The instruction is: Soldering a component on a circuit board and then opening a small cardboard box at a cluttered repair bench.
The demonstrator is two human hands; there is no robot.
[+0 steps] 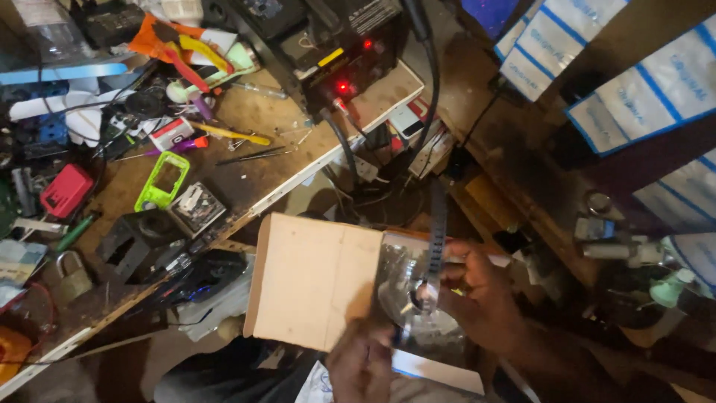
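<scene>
I see my right hand (481,295) pinching a clear plastic bag (418,291) beside a cardboard box (313,280), left hand (362,366) gripping the bag's lower edge.

1. A worn wooden workbench (246,179) with a pale front edge runs slantwise across the left of the room.
2. Near its front lie a lime-green frame (162,181), a small square grey part (197,207) and a black block (134,240).
3. Further left sit a red case (66,190) and a padlock (71,275).
4. Mid-bench lie a yellow-handled tool (231,134) and thin black probes (251,155).
5. At the back stands a black unit with red lights (328,52), beside orange-handled pliers (175,45).
</scene>
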